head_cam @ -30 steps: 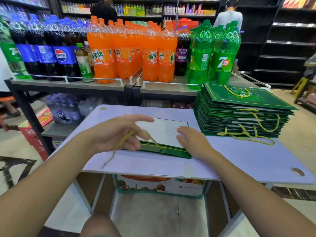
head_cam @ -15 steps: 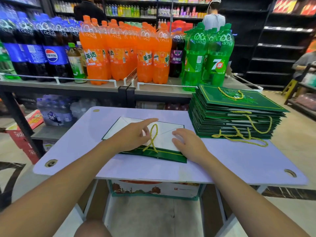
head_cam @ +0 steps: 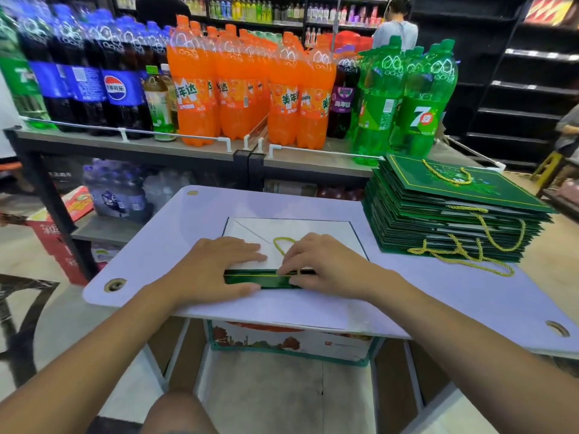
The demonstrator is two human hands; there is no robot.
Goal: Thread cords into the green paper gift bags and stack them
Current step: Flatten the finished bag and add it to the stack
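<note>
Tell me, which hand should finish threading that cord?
Probably right: the right hand has fingertips at the yellow cord by the green fold; the left hand lies flat, holding the gift bag down.

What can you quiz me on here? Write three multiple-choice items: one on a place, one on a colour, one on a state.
1. Where is the stack of bags?
A. On the floor
B. On the table, to the right
C. On the bottle shelf

2. What colour is the cord on the flat bag?
A. Red
B. Black
C. Yellow

3. How is the left hand?
A. Flat on the bag
B. Gripping a bottle
C. Hanging off the table

Key:
1 B: the stack sits on the table's right part.
2 C: the loop on the bag's white panel is yellow.
3 A: its fingers lie straight across the bag.
</note>
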